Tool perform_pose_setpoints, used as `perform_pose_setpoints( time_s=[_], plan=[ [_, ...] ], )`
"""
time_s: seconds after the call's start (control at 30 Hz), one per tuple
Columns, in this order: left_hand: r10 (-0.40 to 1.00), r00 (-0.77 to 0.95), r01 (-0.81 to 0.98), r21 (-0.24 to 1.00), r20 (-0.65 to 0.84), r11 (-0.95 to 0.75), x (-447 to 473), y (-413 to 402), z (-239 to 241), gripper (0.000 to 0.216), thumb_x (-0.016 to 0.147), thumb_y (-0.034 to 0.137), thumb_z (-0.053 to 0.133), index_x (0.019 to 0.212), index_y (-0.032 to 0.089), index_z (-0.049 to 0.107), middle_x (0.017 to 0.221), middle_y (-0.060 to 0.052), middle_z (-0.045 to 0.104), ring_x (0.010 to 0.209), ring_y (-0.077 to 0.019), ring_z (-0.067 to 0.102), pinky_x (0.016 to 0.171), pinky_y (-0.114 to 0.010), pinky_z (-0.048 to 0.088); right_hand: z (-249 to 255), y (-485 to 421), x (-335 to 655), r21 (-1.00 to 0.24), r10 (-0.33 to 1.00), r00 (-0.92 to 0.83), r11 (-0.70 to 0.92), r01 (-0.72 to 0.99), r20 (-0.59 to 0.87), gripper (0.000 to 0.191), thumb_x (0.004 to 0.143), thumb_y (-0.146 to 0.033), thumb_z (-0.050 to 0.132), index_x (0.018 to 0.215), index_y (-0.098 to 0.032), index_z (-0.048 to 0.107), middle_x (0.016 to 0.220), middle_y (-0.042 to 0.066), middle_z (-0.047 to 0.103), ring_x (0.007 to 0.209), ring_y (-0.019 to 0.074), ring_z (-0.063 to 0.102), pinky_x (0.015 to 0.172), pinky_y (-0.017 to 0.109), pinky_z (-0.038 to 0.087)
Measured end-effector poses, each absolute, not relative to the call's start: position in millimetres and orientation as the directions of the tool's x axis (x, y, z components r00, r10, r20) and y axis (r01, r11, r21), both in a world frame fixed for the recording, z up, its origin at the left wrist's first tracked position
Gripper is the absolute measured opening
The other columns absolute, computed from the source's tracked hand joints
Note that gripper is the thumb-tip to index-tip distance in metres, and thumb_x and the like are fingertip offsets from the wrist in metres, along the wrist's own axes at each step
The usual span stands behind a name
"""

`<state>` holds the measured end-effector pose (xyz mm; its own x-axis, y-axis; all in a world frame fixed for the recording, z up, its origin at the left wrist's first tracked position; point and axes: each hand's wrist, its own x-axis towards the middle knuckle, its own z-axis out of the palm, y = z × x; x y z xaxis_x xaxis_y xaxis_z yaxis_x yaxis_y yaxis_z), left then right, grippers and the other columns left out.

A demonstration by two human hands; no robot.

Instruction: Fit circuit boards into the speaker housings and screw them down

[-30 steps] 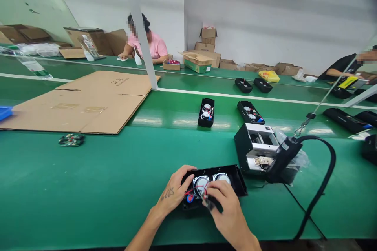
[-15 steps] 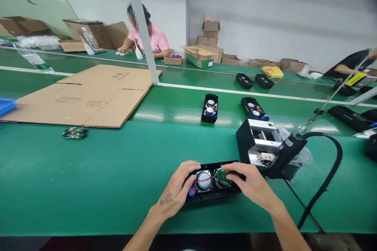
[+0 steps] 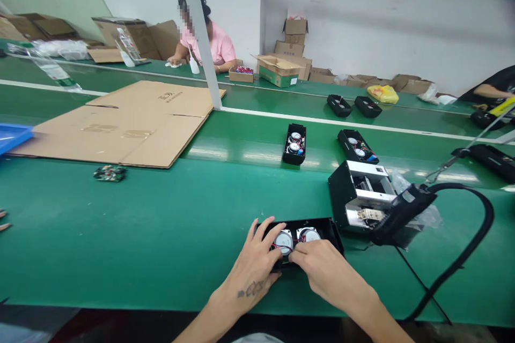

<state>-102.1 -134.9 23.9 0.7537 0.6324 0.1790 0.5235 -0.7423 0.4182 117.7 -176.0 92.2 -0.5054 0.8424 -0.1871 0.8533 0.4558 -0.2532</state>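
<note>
Two hands on one open unit, as I see them by head cam. L hand (image 3: 256,260): wide grip, fingers spread over the L end of the blk casing (image 3: 333,235), touching it. R hand (image 3: 328,267): narrow grip, fingertips bunched at the casing's near side; what's betw. them is hidden, so I can't tell if they hold anything. Casing lies on the green bench (image 3: 181,236) directly under both hands, long side across my view, R end showing past R hand. Inside it, 2 round drivers: L driver (image 3: 284,242) betw. the two sets of fingertips, R driver (image 3: 309,234) just beyond R hand's fingers. Thin wires (image 3: 287,248) cross L driver, close to L hand's fingers.

Surroundings, rel. to grip: beyond & R of R hand, a blk/silver machine (image 3: 364,198); overlapping it in my view, a blk tool (image 3: 402,214) w/ a blk hose (image 3: 487,214) curving down on the R. Straight beyond both hands, a 2nd open unit (image 3: 294,144); R of that, a 3rd unit (image 3: 357,146). Well L of L hand, small pile of PCBs (image 3: 110,173), w/ a flat cardboard sheet (image 3: 132,123) behind. Far L edge: another person's fingertips (image 3: 4,226), mostly out of view.
</note>
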Motion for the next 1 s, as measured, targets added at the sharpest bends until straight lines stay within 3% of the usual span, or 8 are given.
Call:
perform_pose_setpoints(
  time_s=[0.2,0.4,0.6,0.73,0.8,0.87,0.93,1.0],
  plan=[
    [0.62,0.762,0.518,0.395,0.19,-0.758,-100,-140,29,0.038,0.077,0.006,0.076,0.109,0.025,0.073,0.166,-0.007,0.046,0.163,-0.0453,0.021,0.129,-0.081,0.015,92,-177,128,-0.442,0.863,-0.442,0.307,0.843,-0.245,0.044,0.085,0.0,0.05,0.113,-0.024,0.074,0.108,0.004,0.079,0.095,0.0251,0.073,0.086,0.036,0.052],
    [0.591,0.774,0.521,0.301,0.228,-0.799,-97,-142,22,0.026,0.081,0.019,0.083,0.106,0.023,0.076,0.167,-0.007,0.046,0.164,-0.0509,0.013,0.126,-0.087,0.002,88,-184,121,-0.536,0.889,-0.418,0.264,0.802,-0.186,0.039,0.081,-0.005,0.058,0.112,-0.022,0.075,0.111,0.008,0.076,0.108,0.0269,0.07,0.101,0.038,0.053],
    [0.588,0.787,0.486,0.4,0.186,-0.777,-92,-121,23,0.034,0.078,0.028,0.089,0.111,0.031,0.081,0.157,-0.005,0.058,0.157,-0.0492,0.032,0.126,-0.085,0.005,85,-181,113,-0.409,0.87,-0.451,0.345,0.845,-0.197,0.032,0.084,-0.007,0.058,0.112,-0.017,0.071,0.112,0.013,0.076,0.113,0.0318,0.067,0.105,0.045,0.049],
    [0.569,0.821,0.459,0.535,0.051,-0.709,-86,-80,45,0.024,0.07,0.032,0.094,0.092,0.034,0.084,0.143,-0.002,0.068,0.15,-0.049,0.043,0.124,-0.086,0.003,96,-147,116,-0.369,0.849,-0.474,0.374,0.851,-0.232,0.033,0.079,-0.006,0.064,0.109,-0.018,0.07,0.108,0.011,0.078,0.105,0.0304,0.071,0.094,0.041,0.046],
    [0.538,0.843,0.422,0.614,0.004,-0.667,-83,-59,57,0.015,0.07,0.035,0.093,0.08,0.031,0.083,0.136,-0.001,0.07,0.137,-0.0414,0.057,0.129,-0.077,0.009,103,-125,118,-0.416,0.841,-0.472,0.342,0.842,-0.265,0.027,0.075,-0.008,0.067,0.099,-0.02,0.071,0.099,0.007,0.078,0.092,0.0263,0.072,0.078,0.033,0.044],
    [0.524,0.849,0.418,0.689,-0.065,-0.592,-80,-43,67,0.016,0.07,0.039,0.092,0.073,0.028,0.081,0.132,0.001,0.07,0.12,-0.031,0.066,0.128,-0.059,0.029,109,-107,120,-0.454,0.838,-0.454,0.292,0.842,-0.303,0.02,0.072,-0.011,0.07,0.09,-0.02,0.071,0.086,0.004,0.075,0.075,0.0214,0.068,0.062,0.029,0.036],
    [0.519,0.843,0.444,0.729,-0.143,-0.521,-78,-32,72,0.023,0.069,0.042,0.091,0.065,0.025,0.077,0.128,0.002,0.071,0.106,-0.0242,0.069,0.107,-0.04,0.049,113,-98,121,-0.46,0.843,-0.433,0.262,0.848,-0.319,0.019,0.071,-0.013,0.071,0.088,-0.021,0.073,0.077,0.003,0.072,0.063,0.0187,0.062,0.053,0.029,0.027],
    [0.511,0.839,0.464,0.736,-0.187,-0.493,-77,-27,74,0.03,0.067,0.046,0.091,0.059,0.023,0.072,0.124,0.003,0.072,0.096,-0.0202,0.069,0.081,-0.03,0.051,114,-98,122,-0.458,0.849,-0.426,0.258,0.851,-0.313,0.023,0.071,-0.014,0.071,0.092,-0.021,0.075,0.075,0.003,0.071,0.06,0.0185,0.059,0.052,0.029,0.026]
  ],
)
